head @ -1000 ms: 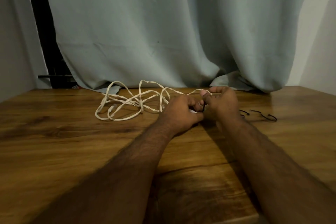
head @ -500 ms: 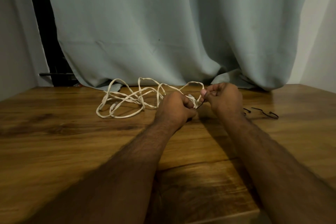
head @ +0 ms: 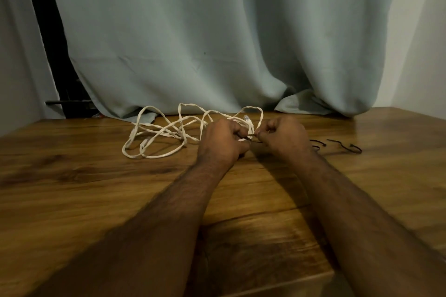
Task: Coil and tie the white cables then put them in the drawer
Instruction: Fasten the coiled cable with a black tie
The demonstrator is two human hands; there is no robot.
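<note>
The white cable [head: 169, 132] lay in a loose tangle on the wooden counter [head: 72, 188], toward its far edge and left of centre, with one end looping up and rightward into the hands. The left hand [head: 223, 143] was curled tightly, its grip closed round a bunch of the cable's strands, while the right hand [head: 282, 137] sat just beside it, its grip narrow, thumb and fingers pinching a thin dark tie [head: 251, 139] that ran between the two hands. To the right of the right hand two more dark ties [head: 347, 147] rested on the counter, and a pale grey-green curtain [head: 217, 43] hung behind, its hem touching the counter's far edge.
</note>
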